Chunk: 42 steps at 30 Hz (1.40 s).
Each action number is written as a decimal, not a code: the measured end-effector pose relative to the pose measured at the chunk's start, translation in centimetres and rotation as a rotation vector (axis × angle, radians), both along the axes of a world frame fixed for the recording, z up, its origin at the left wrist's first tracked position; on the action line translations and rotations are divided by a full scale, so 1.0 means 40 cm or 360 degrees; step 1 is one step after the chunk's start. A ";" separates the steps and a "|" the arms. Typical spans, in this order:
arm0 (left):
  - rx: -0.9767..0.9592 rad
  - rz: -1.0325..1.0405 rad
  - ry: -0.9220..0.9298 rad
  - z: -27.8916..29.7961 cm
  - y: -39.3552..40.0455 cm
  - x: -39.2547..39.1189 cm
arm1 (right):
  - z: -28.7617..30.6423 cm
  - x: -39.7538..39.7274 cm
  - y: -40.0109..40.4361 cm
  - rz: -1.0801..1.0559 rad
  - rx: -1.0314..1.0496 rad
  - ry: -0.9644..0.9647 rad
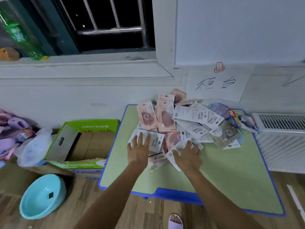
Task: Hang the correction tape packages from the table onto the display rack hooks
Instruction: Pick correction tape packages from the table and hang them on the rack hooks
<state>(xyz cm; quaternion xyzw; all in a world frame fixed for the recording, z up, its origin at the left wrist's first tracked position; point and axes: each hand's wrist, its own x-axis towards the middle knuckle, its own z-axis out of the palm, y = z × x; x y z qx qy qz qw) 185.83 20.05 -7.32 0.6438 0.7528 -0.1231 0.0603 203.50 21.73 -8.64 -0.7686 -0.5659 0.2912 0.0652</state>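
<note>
2 hands over near edge of correction tape packages (178,123), heaped on far half of green surface (222,176). Left hand (139,150) flat, fingers spread wide, on white package (155,139). Right hand (188,156) spread wide on adjacent packages. Cardboard box (82,142) left of surface.

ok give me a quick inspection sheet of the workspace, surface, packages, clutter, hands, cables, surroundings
surface: green table with blue edge, near half bare
job's things: correction tape packages heaped loose at the far side, pink and white cards mixed; display rack not in view
clutter: open cardboard box and blue basin on the floor to the left
grippers: left hand flat on a white package, fingers spread; right hand resting on the pile, grip unclear
cables: nothing seen
surroundings: barred window, handwritten paper sign on the wall, radiator to the right
</note>
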 end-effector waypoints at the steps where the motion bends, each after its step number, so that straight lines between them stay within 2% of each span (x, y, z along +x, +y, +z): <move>1: -0.0007 0.0002 0.0027 -0.008 0.019 -0.008 | -0.007 -0.015 0.021 -0.0053 -0.0050 0.0022; 4: -0.0101 -0.0003 0.0062 -0.031 0.060 -0.034 | -0.036 -0.053 0.050 -0.0186 -0.0242 0.0044; 9: -0.0147 -0.0002 -0.0017 -0.064 0.094 -0.055 | -0.075 -0.080 0.029 -0.0232 -0.0169 -0.0074; 15: -0.0009 -0.0068 -0.0191 -0.081 0.084 -0.064 | -0.072 -0.044 -0.029 -0.0150 -0.0125 -0.0026; 19: 0.0067 -0.0132 -0.0264 -0.069 0.060 -0.076 | -0.042 -0.039 -0.102 -0.0169 -0.0094 0.0130; 22: 0.0255 -0.0118 -0.0364 -0.037 0.029 -0.078 | -0.014 -0.038 -0.159 -0.0405 0.0123 0.0299; 25: 0.0446 -0.0151 -0.0609 0.002 -0.011 -0.061 | 0.014 -0.043 -0.224 -0.0712 0.0290 0.0427; 28: 0.0565 -0.0216 -0.1121 0.033 -0.066 -0.032 | 0.046 -0.039 -0.302 -0.0963 0.0548 0.0613; 31: 0.0590 -0.0474 -0.1494 0.056 -0.128 0.015 | 0.076 -0.010 -0.381 -0.1194 0.0696 0.0785; 34: 0.0361 -0.0469 -0.1867 0.069 -0.178 0.094 | 0.106 0.034 -0.457 -0.1428 0.0843 0.0931; 37: -0.0054 -0.0352 -0.2263 0.089 -0.238 0.186 | 0.134 0.081 -0.542 -0.1558 0.1033 0.1062; 42: -0.0439 -0.0438 -0.2483 0.126 -0.366 0.361 | 0.168 0.181 -0.713 -0.1750 0.1250 0.1018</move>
